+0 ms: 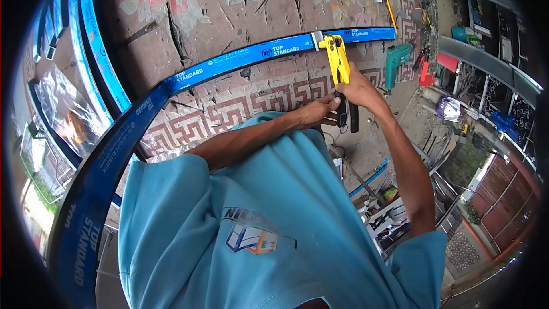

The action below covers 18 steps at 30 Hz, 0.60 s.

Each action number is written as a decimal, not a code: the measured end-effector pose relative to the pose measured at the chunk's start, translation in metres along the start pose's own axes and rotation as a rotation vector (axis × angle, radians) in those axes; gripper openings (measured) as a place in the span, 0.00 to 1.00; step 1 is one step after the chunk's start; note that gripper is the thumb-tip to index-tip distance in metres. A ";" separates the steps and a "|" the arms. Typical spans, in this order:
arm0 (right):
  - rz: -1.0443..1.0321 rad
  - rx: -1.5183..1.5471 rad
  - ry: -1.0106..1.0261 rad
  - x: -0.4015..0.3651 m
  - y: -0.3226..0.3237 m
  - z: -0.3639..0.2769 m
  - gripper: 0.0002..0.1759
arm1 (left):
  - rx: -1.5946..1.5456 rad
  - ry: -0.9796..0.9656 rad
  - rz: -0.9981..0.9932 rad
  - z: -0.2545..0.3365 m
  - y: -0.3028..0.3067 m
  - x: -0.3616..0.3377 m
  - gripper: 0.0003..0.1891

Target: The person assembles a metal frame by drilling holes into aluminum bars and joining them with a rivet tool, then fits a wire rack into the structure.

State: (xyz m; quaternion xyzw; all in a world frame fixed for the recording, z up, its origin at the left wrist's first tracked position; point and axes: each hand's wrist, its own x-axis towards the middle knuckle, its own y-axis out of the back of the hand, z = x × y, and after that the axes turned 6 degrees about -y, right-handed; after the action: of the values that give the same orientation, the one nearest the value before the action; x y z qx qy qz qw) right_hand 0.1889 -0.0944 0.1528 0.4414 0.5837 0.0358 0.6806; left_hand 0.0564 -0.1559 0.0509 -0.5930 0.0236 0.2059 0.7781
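Note:
A long metal bar [229, 64] wrapped in blue film printed "TOP STANDARD" lies across the table and curves toward the lower left in this wide lens. A small silver metal piece [317, 40] sits across the bar. Right beside that piece is the head of a yellow plier-like hand tool [338, 60] with black handles. My right hand [361, 91] is closed around the tool where the yellow body meets the handles. My left hand [318, 113] is closed at the left handle, its fingers partly hidden.
More blue-wrapped bars [94, 40] lie at the left, near crumpled clear plastic [66, 109]. A green power drill [397, 60] rests at the table's right edge, with a yellow pencil-like stick [391, 14] nearby. Below right are offcuts [394, 223] and a cluttered shelf [486, 51].

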 end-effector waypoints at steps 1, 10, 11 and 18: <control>0.007 0.007 0.005 0.002 0.004 -0.001 0.28 | 0.011 0.000 0.000 0.000 0.000 0.003 0.25; 0.223 0.034 0.276 0.025 -0.021 0.033 0.21 | 0.221 -0.056 0.186 -0.017 0.006 -0.002 0.23; 0.222 0.041 0.273 0.020 -0.023 0.027 0.21 | 0.196 -0.034 0.182 -0.012 0.004 -0.006 0.23; -0.074 0.636 -0.120 -0.003 -0.032 -0.019 0.24 | 0.282 0.004 0.118 0.006 0.011 -0.026 0.38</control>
State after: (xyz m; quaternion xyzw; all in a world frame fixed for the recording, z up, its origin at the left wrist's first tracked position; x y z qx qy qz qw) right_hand 0.1575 -0.1048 0.1358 0.6118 0.5400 -0.1993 0.5425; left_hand 0.0282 -0.1559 0.0499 -0.4757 0.0886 0.2447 0.8402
